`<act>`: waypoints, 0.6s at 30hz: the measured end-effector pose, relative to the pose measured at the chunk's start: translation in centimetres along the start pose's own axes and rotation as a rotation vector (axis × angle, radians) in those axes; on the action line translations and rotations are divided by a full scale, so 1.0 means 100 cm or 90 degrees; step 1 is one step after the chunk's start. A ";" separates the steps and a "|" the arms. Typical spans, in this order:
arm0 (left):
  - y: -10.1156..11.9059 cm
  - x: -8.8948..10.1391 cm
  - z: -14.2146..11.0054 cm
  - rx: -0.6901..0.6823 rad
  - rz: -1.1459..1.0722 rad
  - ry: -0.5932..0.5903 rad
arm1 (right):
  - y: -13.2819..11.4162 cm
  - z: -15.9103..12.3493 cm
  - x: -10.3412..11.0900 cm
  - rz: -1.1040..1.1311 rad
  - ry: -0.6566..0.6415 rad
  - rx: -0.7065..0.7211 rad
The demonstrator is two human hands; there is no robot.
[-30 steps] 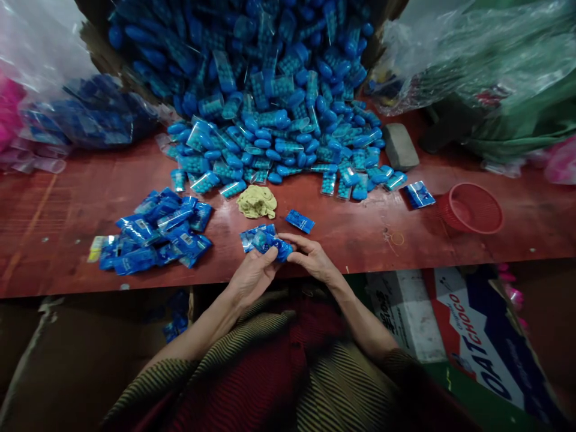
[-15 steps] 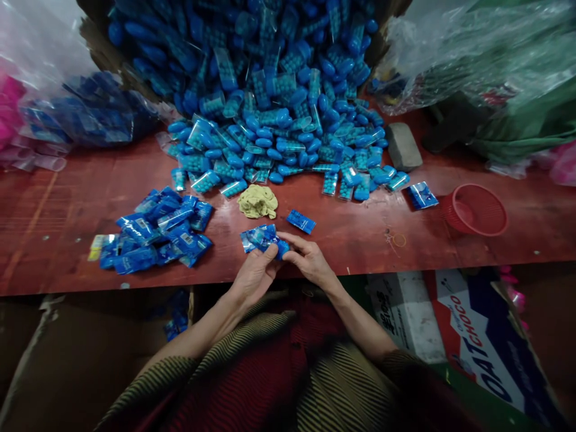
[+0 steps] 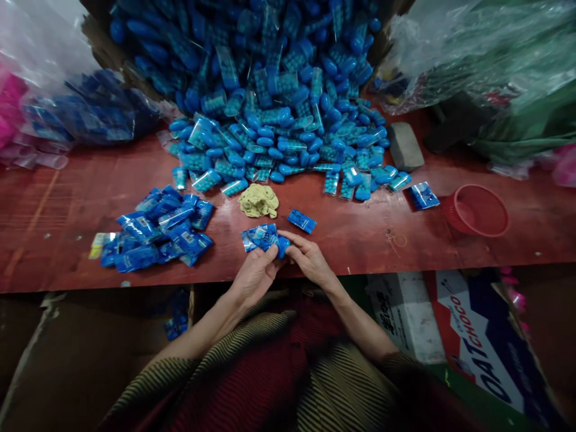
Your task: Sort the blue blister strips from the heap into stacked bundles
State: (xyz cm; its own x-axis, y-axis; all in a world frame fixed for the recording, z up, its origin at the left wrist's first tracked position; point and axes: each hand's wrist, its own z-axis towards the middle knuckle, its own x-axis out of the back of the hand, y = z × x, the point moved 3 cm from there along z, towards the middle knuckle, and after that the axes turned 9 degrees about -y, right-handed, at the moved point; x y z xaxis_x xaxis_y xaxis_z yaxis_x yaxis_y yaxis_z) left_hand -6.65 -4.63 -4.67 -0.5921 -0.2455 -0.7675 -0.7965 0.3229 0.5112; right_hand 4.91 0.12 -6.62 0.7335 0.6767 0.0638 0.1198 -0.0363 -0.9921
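Both of my hands meet near the table's front edge at a small blue printed packet [image 3: 262,235]. My left hand [image 3: 255,271] pinches its lower side, with the thumb on top. My right hand [image 3: 310,258] closes its fingers and thumb on the right end, where a rounded blue part, like a bottle cap, shows. Fingers hide much of the held piece, so I cannot tell how packet and cap join. A flat blue packet [image 3: 301,221] lies just beyond my right fingers. Behind the hands rests a crumpled yellow-green lump [image 3: 258,201].
Blue-capped bottles of beads [image 3: 270,132] spill from a box at the back. Filled blue packets [image 3: 162,231] are heaped at left. At right are a red basket [image 3: 477,210], another packet [image 3: 423,196] and a grey block [image 3: 405,146]. Cartons [image 3: 472,336] stand below the red table [image 3: 342,240].
My hands stay in nearly the same place. The held piece has turned slightly between my fingers, and its rounded blue end shows more clearly now.
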 end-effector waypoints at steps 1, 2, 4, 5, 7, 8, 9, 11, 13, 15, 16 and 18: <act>-0.001 0.000 0.000 -0.005 0.001 0.004 | -0.001 0.000 -0.001 -0.016 0.006 0.005; -0.002 0.001 0.000 -0.009 0.002 0.008 | -0.002 0.000 -0.002 -0.032 0.016 0.010; -0.005 0.000 0.001 -0.012 0.006 0.016 | -0.003 -0.001 -0.005 -0.060 0.043 0.015; -0.006 0.000 0.000 -0.010 0.009 0.018 | -0.002 0.000 -0.006 -0.067 0.054 0.016; -0.006 0.000 -0.001 -0.003 0.017 0.024 | -0.001 0.000 -0.011 -0.077 0.063 0.015; -0.003 0.001 -0.003 0.001 0.021 0.031 | 0.000 0.000 -0.013 -0.084 0.056 0.016; 0.003 0.002 -0.006 0.002 0.023 0.042 | 0.000 0.000 -0.015 -0.095 0.046 0.021; 0.024 0.009 -0.013 -0.031 0.027 0.082 | 0.000 0.000 -0.014 -0.130 0.043 0.044; 0.057 0.021 -0.022 -0.143 0.027 0.139 | -0.002 -0.002 -0.006 -0.176 0.091 0.069; 0.091 0.034 -0.031 -0.263 0.022 0.208 | -0.005 -0.003 0.008 -0.223 0.174 0.086; 0.104 0.041 -0.034 -0.298 0.019 0.244 | -0.007 -0.002 0.015 -0.247 0.211 0.090; 0.119 0.050 -0.037 -0.315 0.010 0.310 | -0.012 0.004 0.025 -0.301 0.250 0.099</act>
State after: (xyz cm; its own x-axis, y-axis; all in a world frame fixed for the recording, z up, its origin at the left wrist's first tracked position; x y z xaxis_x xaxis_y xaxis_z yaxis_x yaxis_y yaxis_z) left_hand -19.55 -5.36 -1.01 -0.4995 -0.6638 -0.5566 -0.6810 -0.0963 0.7259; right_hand 6.35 2.18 -5.28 0.8198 0.2718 0.5040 0.4139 0.3271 -0.8495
